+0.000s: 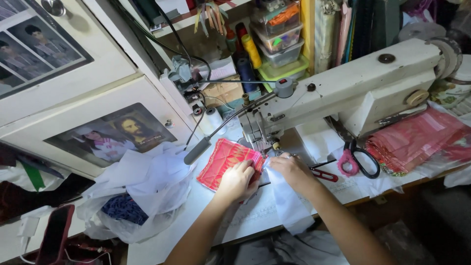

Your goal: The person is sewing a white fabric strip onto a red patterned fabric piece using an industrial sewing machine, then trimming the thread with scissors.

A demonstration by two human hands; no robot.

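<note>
You are working at the sewing machine point(343, 93), and the red quilted fabric piece point(223, 162) is lying flat on the machine bed, just left of the needle area point(262, 147), with its right edge running in under the presser foot. Your left hand point(238, 180) is resting palm-down on the near right corner of that red piece, fingers spread and pressing it flat. Your right hand point(289, 169) is lying just beside it, fingers curled down onto the white fabric strip point(287, 201) that is trailing over the table's front edge; whether it is pinching the strip or only pressing on it, you cannot tell.

Both pieces are looking light and soft, so they are likely to be bunching or sliding under a loose touch. The red one, being quilted, is probably holding its shape a little better; flat pressure near the seam edge seems the best hold. The thin white strip is looking limp and slippery, so guiding it close to the needle is seeming wiser than holding it at the hanging end
</note>
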